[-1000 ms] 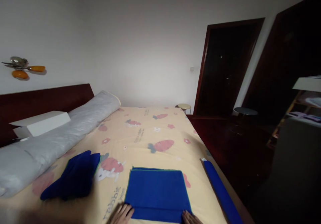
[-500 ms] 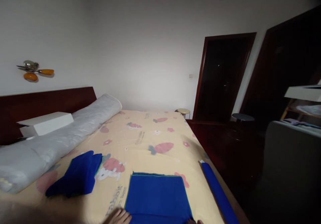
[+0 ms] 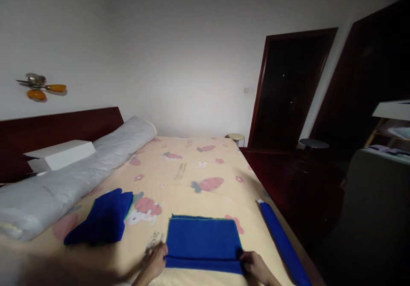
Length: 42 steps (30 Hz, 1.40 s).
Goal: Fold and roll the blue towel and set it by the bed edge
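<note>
A blue cloth (image 3: 203,237) with a green edge lies flat on the bed, its near part turned over into a band across the front. My left hand (image 3: 156,261) pinches the left end of that band. At the right end, my right hand (image 3: 255,265) has its fingers closed on the cloth. To the left is a crumpled blue cloth (image 3: 104,218), also edged in green. A long, narrow blue roll (image 3: 283,241) lies along the bed's right edge, with a small white piece at its far end.
The bed's patterned sheet (image 3: 182,192) stretches toward the far wall. A long grey roll (image 3: 86,172) and a white box (image 3: 62,154) lie by the dark headboard (image 3: 57,123). Stools, a door (image 3: 293,89) and a grey panel (image 3: 378,217) stand to the right.
The cloth's near edge has come over into a folded band, and both hands have moved up into fuller view. The camera view has shifted slightly.
</note>
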{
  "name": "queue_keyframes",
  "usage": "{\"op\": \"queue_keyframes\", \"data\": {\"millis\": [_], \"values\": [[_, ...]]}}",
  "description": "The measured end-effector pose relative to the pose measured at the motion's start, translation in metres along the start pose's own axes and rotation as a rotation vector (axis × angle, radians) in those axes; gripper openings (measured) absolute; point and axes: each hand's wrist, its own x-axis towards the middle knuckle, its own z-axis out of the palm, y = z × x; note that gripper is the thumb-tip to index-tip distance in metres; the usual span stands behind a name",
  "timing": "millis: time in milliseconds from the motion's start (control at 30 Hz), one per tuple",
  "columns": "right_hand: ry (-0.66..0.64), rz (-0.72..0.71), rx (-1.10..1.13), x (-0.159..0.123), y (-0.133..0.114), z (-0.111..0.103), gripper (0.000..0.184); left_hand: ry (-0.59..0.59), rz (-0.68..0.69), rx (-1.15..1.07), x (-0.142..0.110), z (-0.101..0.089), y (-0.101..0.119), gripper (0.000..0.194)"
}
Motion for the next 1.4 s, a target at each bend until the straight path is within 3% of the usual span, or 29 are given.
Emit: {"op": "queue_keyframes", "data": {"millis": [100, 200, 267, 367, 467, 533, 667, 733, 800, 933, 1000, 1067, 1167, 1233, 1300, 1400], "values": [[0.1, 0.035, -0.058, 0.001, 0.002, 0.004, 0.036, 0.026, 0.028, 0.036, 0.008, 0.0, 0.008, 0.052], [0.236, 0.048, -0.135, -0.004, -0.007, 0.028, 0.045, 0.065, 0.102, 0.066, 0.009, 0.015, 0.029, 0.06], [0.319, -0.055, -0.206, -0.005, -0.025, 0.059, 0.049, 0.076, 0.204, 0.062, 0.008, 0.034, 0.056, 0.067], [0.357, -0.348, -0.318, -0.001, -0.059, 0.116, 0.049, 0.161, 0.432, 0.043, 0.006, 0.068, 0.099, 0.076], [0.345, -0.491, -0.378, 0.003, -0.073, 0.146, 0.05, 0.286, 0.538, 0.054, 0.004, 0.087, 0.111, 0.067], [0.381, -0.464, -0.41, 0.0, -0.057, 0.141, 0.053, 0.334, 0.503, 0.081, 0.004, 0.085, 0.088, 0.063], [0.476, -0.331, -0.462, -0.018, 0.002, 0.095, 0.067, 0.334, 0.397, 0.135, 0.004, 0.061, 0.01, 0.059], [0.454, -0.293, -0.459, -0.023, 0.014, 0.082, 0.069, 0.33, 0.388, 0.146, 0.004, 0.051, -0.009, 0.061], [0.419, -0.258, -0.437, -0.021, 0.002, 0.086, 0.065, 0.347, 0.412, 0.138, 0.003, 0.048, 0.001, 0.063], [0.232, -0.415, -0.373, -0.002, -0.06, 0.122, 0.051, 0.316, 0.644, 0.09, 0.0, 0.063, 0.069, 0.066], [0.163, -0.446, -0.357, 0.004, -0.073, 0.131, 0.046, 0.28, 0.701, 0.061, 0.003, 0.069, 0.086, 0.064], [0.213, -0.318, -0.379, 0.003, -0.059, 0.122, 0.044, 0.241, 0.599, 0.048, 0.008, 0.068, 0.074, 0.057], [0.327, -0.118, -0.443, -0.01, -0.008, 0.087, 0.044, 0.216, 0.298, 0.094, 0.017, 0.05, 0.021, 0.05], [0.388, -0.05, -0.454, -0.02, 0.014, 0.066, 0.047, 0.286, 0.176, 0.13, 0.019, 0.035, -0.005, 0.05], [0.424, -0.007, -0.419, -0.023, 0.009, 0.058, 0.049, 0.349, 0.227, 0.127, 0.015, 0.028, -0.002, 0.052], [0.284, -0.093, -0.301, -0.016, -0.039, 0.071, 0.047, 0.282, 0.554, 0.051, 0.005, 0.039, 0.051, 0.057]]}}
